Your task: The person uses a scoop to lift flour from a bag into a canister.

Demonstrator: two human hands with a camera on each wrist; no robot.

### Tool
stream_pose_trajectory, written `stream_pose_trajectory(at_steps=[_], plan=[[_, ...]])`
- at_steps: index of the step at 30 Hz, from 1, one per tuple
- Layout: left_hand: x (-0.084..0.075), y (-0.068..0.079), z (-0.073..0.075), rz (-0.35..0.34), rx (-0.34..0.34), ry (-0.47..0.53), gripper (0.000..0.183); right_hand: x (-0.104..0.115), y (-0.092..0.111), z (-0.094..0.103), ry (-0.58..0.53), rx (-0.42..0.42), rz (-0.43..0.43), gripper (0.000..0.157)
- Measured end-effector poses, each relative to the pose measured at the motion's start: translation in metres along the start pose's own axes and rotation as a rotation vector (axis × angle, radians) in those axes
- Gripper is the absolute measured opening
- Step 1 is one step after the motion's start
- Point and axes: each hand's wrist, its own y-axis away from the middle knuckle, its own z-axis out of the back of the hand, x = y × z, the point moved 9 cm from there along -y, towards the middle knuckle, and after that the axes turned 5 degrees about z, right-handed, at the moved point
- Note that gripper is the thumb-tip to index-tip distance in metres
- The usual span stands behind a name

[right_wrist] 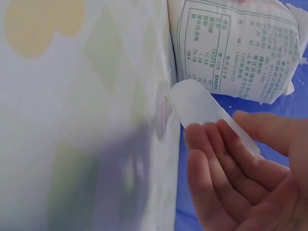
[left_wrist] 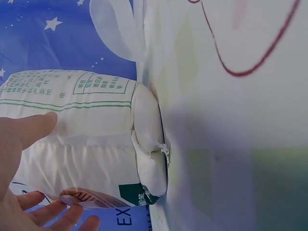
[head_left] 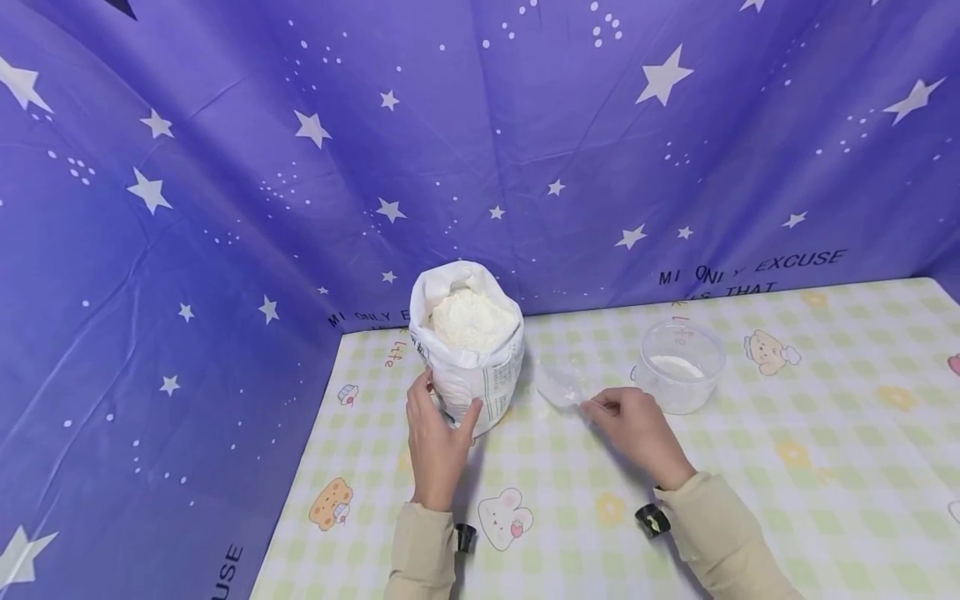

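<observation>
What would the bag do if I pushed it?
The bag would probably dent, since its sides look soft and wrinkled. It may feel heavy, with powder near its top. Tipped, it could spill, since its top is open.

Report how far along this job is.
Done: the bag stands open and a little white powder lies in the tub. In hand: the left hand holds the bag, the right hand the scoop. Remaining: probably more scooping, since the tub looks mostly empty.
</observation>
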Motion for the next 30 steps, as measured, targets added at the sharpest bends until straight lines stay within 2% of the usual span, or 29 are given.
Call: stream_pose_trajectory(at_steps=[8, 18, 21, 26, 30], plan=[[0.001, -0.001, 0.000, 0.001, -0.008, -0.001, 0.080, -0.011, -0.003, 0.014, -0.076, -0.099, -0.047, 0.022], [0.001, -0.005, 0.001, 0.010, -0.015, -0.020, 0.081, -0.024, -0.005, 0.010, -0.305, -0.088, -0.110, 0.025], [0.001, -0.005, 0.001, 0.019, -0.013, -0.013, 0.081, -0.027, -0.004, 0.010, -0.344, -0.095, -0.125, 0.027], [0.002, -0.005, 0.000, 0.029, -0.017, 0.018, 0.082, -0.029, -0.002, 0.014, -0.389, -0.130, -0.138, 0.031], [0.002, -0.005, -0.003, 0.041, -0.008, 0.092, 0.083, -0.028, -0.001, 0.017, -0.440, -0.164, -0.132, 0.033]])
